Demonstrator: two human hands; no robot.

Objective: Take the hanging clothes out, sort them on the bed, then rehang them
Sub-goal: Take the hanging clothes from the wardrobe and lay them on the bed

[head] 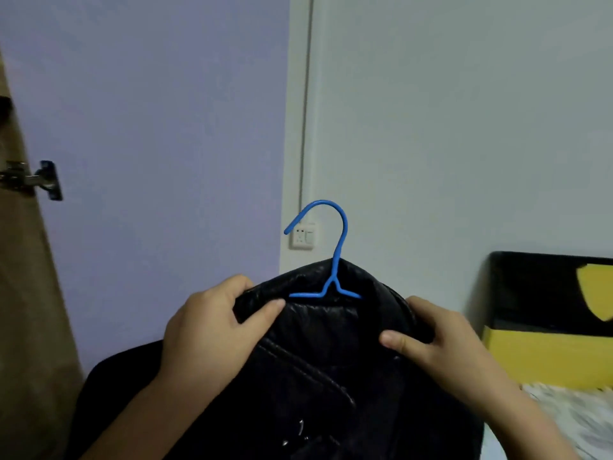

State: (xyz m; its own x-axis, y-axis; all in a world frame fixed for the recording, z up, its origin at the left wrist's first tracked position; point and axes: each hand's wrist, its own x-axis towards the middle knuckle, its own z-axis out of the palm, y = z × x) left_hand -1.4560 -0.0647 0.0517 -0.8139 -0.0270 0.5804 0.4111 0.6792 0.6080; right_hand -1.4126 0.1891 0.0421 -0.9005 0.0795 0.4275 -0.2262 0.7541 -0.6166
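Gripping black jacket [331, 353] shoulders, left hand [212, 330] and right hand [441, 343] pinch slick, heavy-looking fabric (blue hanger [335, 260] inside gives stiffness).

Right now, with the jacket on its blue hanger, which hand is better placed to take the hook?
Probably the left hand. It holds the black jacket at the shoulder nearer the hanger, on the side where the hook's open tip points. The right hand grips lower on the other shoulder and could keep supporting the jacket.

Wall socket [302, 236] behind; door hinge [31, 179] left (metal); yellow-black headboard [547, 327] right.
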